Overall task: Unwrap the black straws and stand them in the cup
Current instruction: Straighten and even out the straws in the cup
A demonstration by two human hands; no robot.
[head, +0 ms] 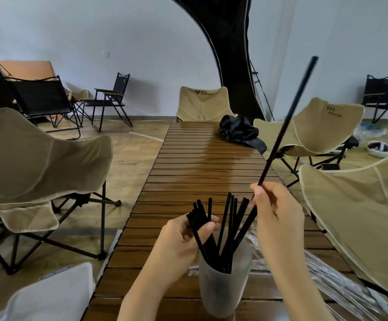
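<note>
Thin black straws [231, 228], frosted cup [220, 295]

I count one straw [288, 121] raised in my right grip [278, 214], about five in the bunch [195, 218] in my left grip [183, 237], and about six loose ones [230, 216] in the single cup [223, 295]. One black bag [239, 130] sits at one o'clock on the worktop [200, 158]. In plain sight are four beige chairs [202, 103] and three black chairs [111, 98].

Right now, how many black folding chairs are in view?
3 black chairs: the left chair near the leaning board, the armrest chair beside it, the far-right chair by the wall. More could be hidden behind the dark tent fabric.
</note>
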